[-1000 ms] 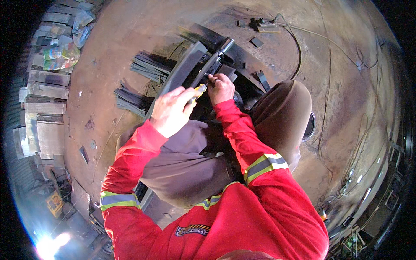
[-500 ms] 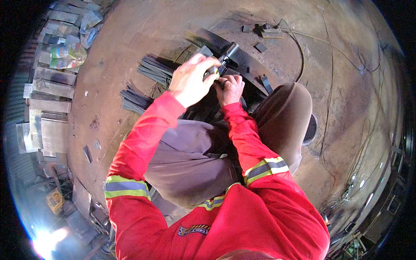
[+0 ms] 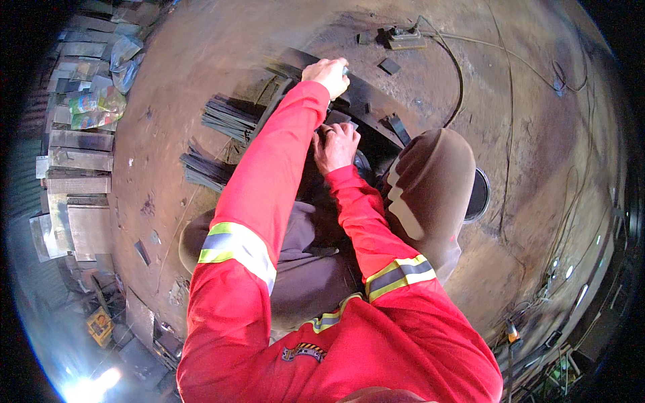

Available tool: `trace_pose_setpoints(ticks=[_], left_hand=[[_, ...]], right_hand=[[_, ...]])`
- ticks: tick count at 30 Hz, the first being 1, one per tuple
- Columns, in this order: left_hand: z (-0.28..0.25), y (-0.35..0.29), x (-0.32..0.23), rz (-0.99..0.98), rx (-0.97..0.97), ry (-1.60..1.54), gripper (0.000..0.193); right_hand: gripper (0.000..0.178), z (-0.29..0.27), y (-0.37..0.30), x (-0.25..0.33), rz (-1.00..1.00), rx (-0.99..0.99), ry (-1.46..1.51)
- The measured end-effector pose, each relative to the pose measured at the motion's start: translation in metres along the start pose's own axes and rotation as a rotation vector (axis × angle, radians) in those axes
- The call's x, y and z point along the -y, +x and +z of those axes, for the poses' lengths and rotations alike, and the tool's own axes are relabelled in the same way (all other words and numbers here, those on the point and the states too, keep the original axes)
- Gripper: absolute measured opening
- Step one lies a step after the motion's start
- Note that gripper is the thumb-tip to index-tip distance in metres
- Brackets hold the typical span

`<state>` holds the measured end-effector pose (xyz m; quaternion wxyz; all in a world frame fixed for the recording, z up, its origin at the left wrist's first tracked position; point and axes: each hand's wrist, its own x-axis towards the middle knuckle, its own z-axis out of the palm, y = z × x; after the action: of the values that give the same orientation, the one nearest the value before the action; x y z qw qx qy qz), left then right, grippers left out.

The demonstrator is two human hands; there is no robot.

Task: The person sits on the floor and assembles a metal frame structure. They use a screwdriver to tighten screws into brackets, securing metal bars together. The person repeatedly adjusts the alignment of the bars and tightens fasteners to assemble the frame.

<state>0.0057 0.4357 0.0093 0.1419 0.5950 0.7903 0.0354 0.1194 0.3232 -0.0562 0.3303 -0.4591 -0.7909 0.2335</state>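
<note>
Stretched out at the far middle is my left hand (image 3: 327,75), its fingers closed round something mostly hidden. Only a small greenish end pokes out past the fingers. Closer to me, my right hand (image 3: 338,146) is curled, with its fingertips at a dark piece I cannot make out. Both hands are over a long dark metal bar (image 3: 377,103) that lies slanting on the floor. Beside my left forearm are bundles of thin metal strips, a farther bundle (image 3: 227,119) and a nearer bundle (image 3: 203,168). The space between my hands is in shadow.
A cable runs to a socket block (image 3: 407,41) at the far right, near a small dark plate (image 3: 389,66). Metal plates (image 3: 89,225) line the left side. Behind my right knee stands a round dark container (image 3: 478,196). Bright light glares at lower left.
My left hand has reached farther away and its arm has straightened. My right hand has shifted slightly left and nearer. The silver tool seen between the hands is now mostly hidden.
</note>
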Motion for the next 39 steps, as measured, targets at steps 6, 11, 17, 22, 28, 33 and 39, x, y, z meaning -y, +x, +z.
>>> trace_pose_setpoints(ticks=[6, 11, 17, 22, 28, 33, 39], left_hand=[[0.011, 0.009, -0.004, 0.008, 0.121, 0.067, 0.042], [0.007, 0.003, -0.012, 0.214, 0.097, -0.007, 0.043], [-0.027, -0.022, -0.024, 0.329, 0.141, -0.200, 0.038], [-0.026, -0.011, -0.012, 0.369, 0.104, -0.180, 0.041], [0.003, 0.008, -0.013, 0.235, 0.170, -0.040, 0.041], [0.015, 0.006, -0.015, 0.240, 0.157, -0.029, 0.043], [0.014, 0.002, -0.010, 0.286, 0.168, -0.128, 0.043]], right_hand=[[0.035, -0.013, 0.008, 0.002, 0.167, 0.191, -0.062], [0.041, -0.011, 0.009, 0.008, 0.396, 0.356, 0.021], [0.039, -0.006, 0.001, 0.007, 0.556, 0.284, 0.173], [0.038, -0.020, 0.008, 0.017, 0.504, 0.268, 0.124], [0.034, -0.006, 0.004, 0.008, 0.345, 0.231, -0.009], [0.032, -0.006, 0.002, 0.007, 0.359, 0.233, 0.007], [0.035, -0.007, -0.001, 0.007, 0.412, 0.219, 0.106]])
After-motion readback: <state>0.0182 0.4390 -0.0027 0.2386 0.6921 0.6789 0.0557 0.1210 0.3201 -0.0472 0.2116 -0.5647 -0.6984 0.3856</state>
